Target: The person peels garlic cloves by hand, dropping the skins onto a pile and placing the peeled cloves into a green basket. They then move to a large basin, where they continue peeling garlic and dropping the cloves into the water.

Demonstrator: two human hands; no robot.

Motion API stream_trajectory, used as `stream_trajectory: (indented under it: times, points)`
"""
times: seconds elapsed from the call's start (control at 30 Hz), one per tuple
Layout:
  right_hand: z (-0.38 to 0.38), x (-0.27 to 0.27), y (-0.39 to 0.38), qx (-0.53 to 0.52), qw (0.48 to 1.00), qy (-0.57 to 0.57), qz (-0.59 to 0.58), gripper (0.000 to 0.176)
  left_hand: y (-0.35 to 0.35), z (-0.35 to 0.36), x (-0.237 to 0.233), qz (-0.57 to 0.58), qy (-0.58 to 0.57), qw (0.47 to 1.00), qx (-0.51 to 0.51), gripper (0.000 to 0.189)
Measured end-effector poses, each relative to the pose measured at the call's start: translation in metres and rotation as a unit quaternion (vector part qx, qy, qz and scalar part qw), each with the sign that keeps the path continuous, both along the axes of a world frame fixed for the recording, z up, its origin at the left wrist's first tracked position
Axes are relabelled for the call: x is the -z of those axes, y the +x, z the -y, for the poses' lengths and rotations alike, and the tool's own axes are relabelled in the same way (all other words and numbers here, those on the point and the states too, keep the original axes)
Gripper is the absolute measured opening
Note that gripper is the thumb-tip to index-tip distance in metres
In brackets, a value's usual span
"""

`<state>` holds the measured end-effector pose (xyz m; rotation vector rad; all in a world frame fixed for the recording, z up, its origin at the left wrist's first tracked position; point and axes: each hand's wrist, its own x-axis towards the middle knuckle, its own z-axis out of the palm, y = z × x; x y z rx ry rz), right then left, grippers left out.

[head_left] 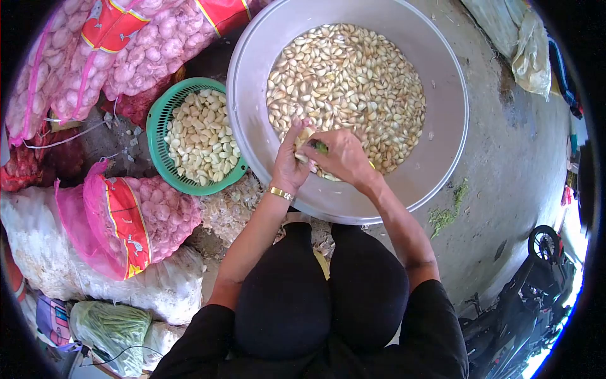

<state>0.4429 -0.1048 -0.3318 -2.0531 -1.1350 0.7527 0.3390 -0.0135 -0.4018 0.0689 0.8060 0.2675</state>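
Note:
Over the near-left side of a big grey plastic tub (435, 183), my two hands meet. The tub holds a wide mass of unpeeled garlic cloves (353, 82), apparently in water. My left hand (291, 163), with a gold bracelet at the wrist, is closed around a few garlic cloves (305, 136). My right hand (346, 155) grips a small knife (317, 146) with a green part showing; its blade is mostly hidden between the hands. Left of the tub, a green basket (158, 151) contains peeled garlic cloves (203, 136).
Pink net sacks of garlic bulbs (167, 211) lie at the left and upper left. Garlic skins (233, 208) are heaped below the basket. White sacks (170, 281) and bagged green vegetables (110, 331) are at lower left. A motorbike (524, 303) stands at lower right.

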Motion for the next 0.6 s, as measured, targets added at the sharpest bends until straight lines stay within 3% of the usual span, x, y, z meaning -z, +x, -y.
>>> stream_trajectory:
  times: [0.03,0.13,0.2,0.27,0.33,0.43,0.6]
  points:
    - [-0.003,-0.001,0.005,0.0,1.0,0.0,-0.001,0.023,-0.002,0.0,0.0,-0.004,0.003,1.0,0.007,0.027]
    - [-0.025,0.006,0.034,0.147,0.973,-0.02,-0.178,0.022,-0.007,-0.002,0.001,0.005,0.017,1.0,0.019,0.027]
    - [-0.052,0.048,0.051,0.112,0.989,0.089,-0.035,0.025,-0.013,-0.003,-0.002,-0.002,0.021,0.999,0.042,0.029]
    - [-0.088,0.082,0.059,0.08,0.996,0.025,0.037,0.027,-0.016,-0.005,-0.005,-0.036,0.023,0.997,0.069,0.032]
    - [-0.123,0.117,0.063,0.038,0.998,0.005,0.052,0.037,-0.021,-0.006,-0.008,-0.016,0.018,0.997,0.068,0.032]
    - [-0.152,0.149,0.062,0.069,0.997,-0.019,0.017,0.045,-0.025,-0.002,0.001,0.037,0.008,0.997,0.063,0.031]
    - [-0.157,0.165,0.057,0.042,0.997,-0.066,0.02,0.045,-0.02,-0.005,-0.002,0.052,-0.003,0.997,0.053,0.028]
